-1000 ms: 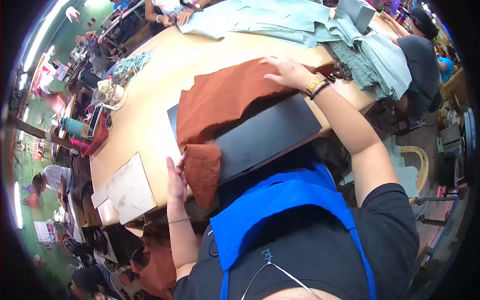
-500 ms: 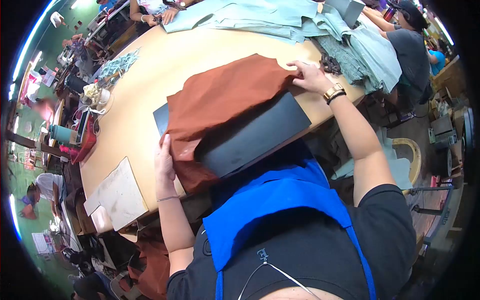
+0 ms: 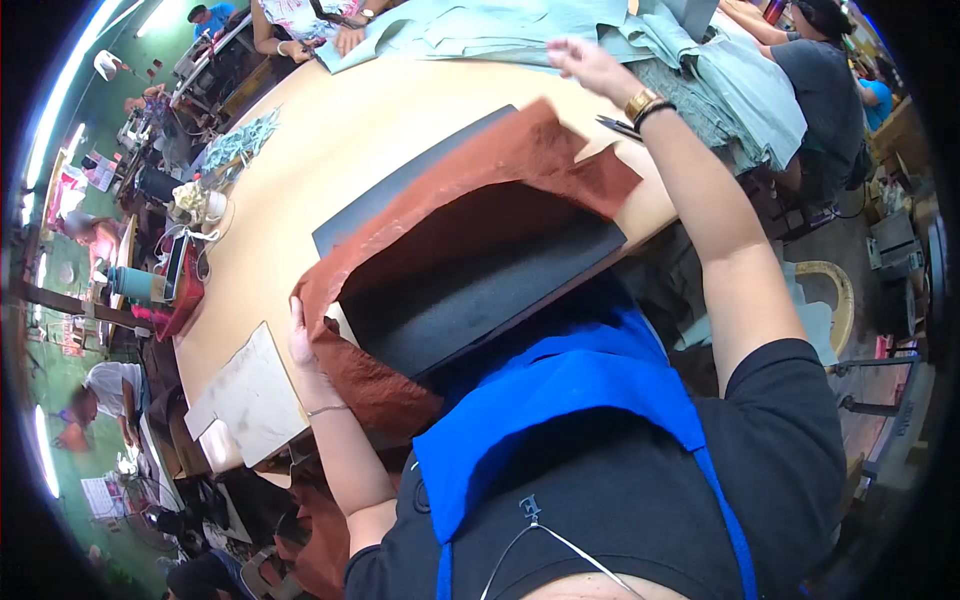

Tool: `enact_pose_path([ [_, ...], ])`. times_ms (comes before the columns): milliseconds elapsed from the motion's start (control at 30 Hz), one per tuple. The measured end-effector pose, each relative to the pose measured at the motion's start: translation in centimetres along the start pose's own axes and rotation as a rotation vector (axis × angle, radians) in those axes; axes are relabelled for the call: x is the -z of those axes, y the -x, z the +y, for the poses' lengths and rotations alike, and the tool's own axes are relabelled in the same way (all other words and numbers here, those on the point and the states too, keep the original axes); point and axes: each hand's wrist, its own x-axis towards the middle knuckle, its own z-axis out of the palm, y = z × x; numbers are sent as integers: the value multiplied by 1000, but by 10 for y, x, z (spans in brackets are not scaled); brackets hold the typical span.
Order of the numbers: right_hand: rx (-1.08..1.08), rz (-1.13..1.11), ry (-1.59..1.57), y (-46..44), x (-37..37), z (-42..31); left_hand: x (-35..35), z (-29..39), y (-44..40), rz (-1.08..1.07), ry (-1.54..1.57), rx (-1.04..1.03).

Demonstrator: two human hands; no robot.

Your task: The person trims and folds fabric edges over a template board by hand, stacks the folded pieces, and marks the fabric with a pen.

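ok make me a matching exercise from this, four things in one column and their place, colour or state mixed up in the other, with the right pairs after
Things:
1. left hand
2. apron
3. right hand
4. black board

Place, colour or state:
A. in the air, apart from the leather piece
B. on the table, partly covered
C. at the left end of the leather piece
D. bright blue

Right pairs: 1-C, 2-D, 3-A, 4-B

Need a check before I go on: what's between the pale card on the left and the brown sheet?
Between the pale card and the brown sheet, the head view shows the left hand and a strip of bare tabletop.
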Motion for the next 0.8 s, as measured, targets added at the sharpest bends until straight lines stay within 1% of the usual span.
enact_pose_path([
  [33, 76, 15, 202, -15, -10, 44, 7, -2, 0, -58, -29, 4],
  [100, -85, -76, 642, 36, -7, 29, -29, -11, 19, 168, -4, 4],
  [167, -208, -106, 846, 67, -12, 60, -62, -18, 41, 258, -79, -9],
  [233, -249, -41, 815, 96, -12, 72, -74, -24, 60, 212, -264, -29],
  [267, -198, -32, 814, 104, -9, 77, -58, -24, 65, 143, -332, 57],
  [367, -68, 24, 809, 117, -5, 88, -52, -35, 69, 116, -393, 75],
  [433, -6, 93, 815, 123, -4, 86, -56, -38, 71, 151, -375, 24],
  [533, -121, 212, 367, 119, -8, 69, -70, -39, 72, 175, -334, -42],
  [633, 71, -46, -169, 114, -36, 58, -74, -38, 76, 180, -278, -40],
  [700, 66, -342, 247, 131, -31, -31, -75, -36, 76, 202, -243, -8],
  [733, 184, -380, 302, 131, -37, -31, -74, -35, 75, 193, -246, -16],
  [800, 227, -435, 368, 125, -40, -30, -73, -32, 72, 170, -248, -44],
])
